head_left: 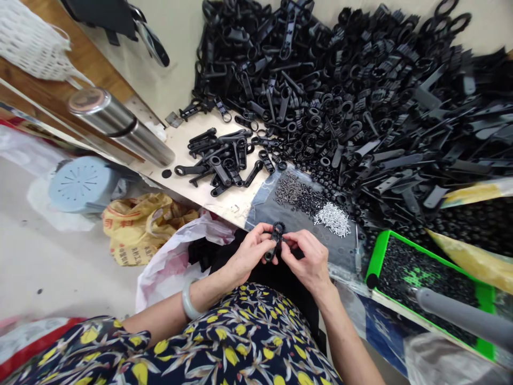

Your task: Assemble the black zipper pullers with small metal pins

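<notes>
Close to my body, at the table's front edge, my left hand [256, 247] grips a black plastic part with a ring end [277, 231] between thumb and fingers. My right hand [306, 255] is pinched at the part's right side; whatever small piece its fingertips may hold is hidden. Just beyond the hands, small brown and black pieces [294, 191] lie heaped on a dark mat [264, 211]. Beside them is a heap of silvery pins [333, 218]. A loose group of similar black parts [224, 160] rests farther left on the table.
A large pile of black plastic parts [312, 80] covers the back and right. A green tray [379, 256] of small black pieces stands at right, with a grey handle [460, 310] over it. A steel flask [120, 125] lies at left, above a yellow sack [140, 224] and blue stool [82, 182].
</notes>
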Motion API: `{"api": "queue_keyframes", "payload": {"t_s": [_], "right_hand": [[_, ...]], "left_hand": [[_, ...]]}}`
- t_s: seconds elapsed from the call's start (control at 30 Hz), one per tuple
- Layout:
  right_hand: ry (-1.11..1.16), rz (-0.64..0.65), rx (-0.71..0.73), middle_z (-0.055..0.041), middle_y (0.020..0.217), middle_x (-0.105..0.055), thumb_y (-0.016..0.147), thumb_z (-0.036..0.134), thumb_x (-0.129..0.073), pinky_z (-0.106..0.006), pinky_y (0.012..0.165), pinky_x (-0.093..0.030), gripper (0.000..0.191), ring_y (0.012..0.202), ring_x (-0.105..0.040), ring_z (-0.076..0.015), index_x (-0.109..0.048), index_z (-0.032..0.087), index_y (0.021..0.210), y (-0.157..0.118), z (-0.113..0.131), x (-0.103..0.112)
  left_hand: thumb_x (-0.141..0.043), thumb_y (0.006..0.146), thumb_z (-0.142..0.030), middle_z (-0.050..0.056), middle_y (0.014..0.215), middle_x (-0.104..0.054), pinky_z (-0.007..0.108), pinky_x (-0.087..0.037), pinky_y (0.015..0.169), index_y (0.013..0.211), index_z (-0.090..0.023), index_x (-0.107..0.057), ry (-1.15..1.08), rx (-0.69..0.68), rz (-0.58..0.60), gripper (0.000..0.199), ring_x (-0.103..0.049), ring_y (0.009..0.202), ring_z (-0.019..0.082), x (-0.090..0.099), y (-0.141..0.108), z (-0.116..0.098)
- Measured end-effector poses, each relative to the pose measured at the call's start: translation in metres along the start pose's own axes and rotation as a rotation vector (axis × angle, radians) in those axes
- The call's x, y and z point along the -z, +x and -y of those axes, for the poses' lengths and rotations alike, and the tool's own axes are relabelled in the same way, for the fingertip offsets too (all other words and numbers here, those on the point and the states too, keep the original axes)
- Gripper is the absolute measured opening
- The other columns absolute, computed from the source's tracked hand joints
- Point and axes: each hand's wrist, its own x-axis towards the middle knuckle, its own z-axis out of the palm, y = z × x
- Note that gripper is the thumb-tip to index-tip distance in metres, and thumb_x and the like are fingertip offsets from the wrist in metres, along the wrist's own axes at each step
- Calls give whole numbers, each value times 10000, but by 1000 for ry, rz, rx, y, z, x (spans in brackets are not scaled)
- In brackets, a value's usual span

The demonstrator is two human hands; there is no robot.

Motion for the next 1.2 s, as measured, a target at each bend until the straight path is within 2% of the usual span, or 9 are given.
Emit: {"api": "queue_keyframes", "payload": {"t_s": [0.17,0.27,0.4,0.47,0.7,0.83,0.97,1.07,1.2], "right_hand": [[96,-38,-63,-5,831,-666,929,150,-649,-307,687,-515,156,721,-617,-153,-692,227,1058,-2,1,4],[99,-53,-66,0,826,-660,922,144,-656,-306,688,-515,165,717,-612,-149,-695,228,1059,-3,0,5],[107,-54,-67,3,824,-659,917,141,-661,-302,686,-515,168,714,-614,-145,-697,227,1056,-5,-1,3],[111,-52,-71,3,829,-659,915,140,-663,-302,690,-516,171,717,-615,-144,-698,226,1059,-6,-2,3],[119,-53,-79,7,827,-663,915,140,-662,-292,686,-516,160,710,-617,-137,-702,225,1044,-6,-3,3],[115,-53,-70,4,830,-668,917,146,-665,-292,683,-516,153,709,-619,-137,-700,225,1044,-6,-5,2],[126,-53,-70,4,827,-661,921,146,-667,-293,686,-517,151,714,-612,-136,-696,225,1045,-6,-6,3],[132,-53,-76,2,833,-660,923,141,-661,-296,690,-519,160,720,-611,-138,-694,226,1054,-6,-5,4],[133,-58,-82,2,837,-662,921,142,-664,-300,694,-522,159,726,-614,-141,-694,231,1049,-7,-6,4]], "left_hand": [[-662,920,-473,-51,667,-548,213,-300,536,1089,-179,-583,-5,-33,-13,349,-443,566,82,-2,1,0],[-708,898,-529,-57,691,-519,208,-263,537,1138,-174,-619,10,-34,-34,438,-379,578,72,-5,1,0],[-710,897,-537,15,920,-639,214,-345,615,1175,-165,-679,34,-104,-58,465,-440,672,80,-3,5,7],[-685,917,-533,31,956,-654,223,-356,628,1179,-163,-700,95,-131,-71,454,-454,694,93,0,9,13],[-540,1003,-522,-7,815,-586,233,-373,633,1087,-189,-689,372,-194,-87,374,-459,686,123,9,13,21],[-464,1032,-499,-24,772,-534,230,-377,645,905,-208,-592,548,-223,-86,343,-474,707,133,8,11,15],[-441,1029,-468,-23,758,-527,242,-370,648,846,-218,-552,685,-209,-92,329,-491,712,145,5,9,5],[-440,1025,-463,-24,735,-520,250,-366,646,841,-221,-560,726,-204,-104,327,-491,701,150,3,7,2],[-406,1037,-486,-8,788,-572,249,-411,666,921,-223,-621,651,-195,-73,359,-519,731,157,5,7,4]]}}
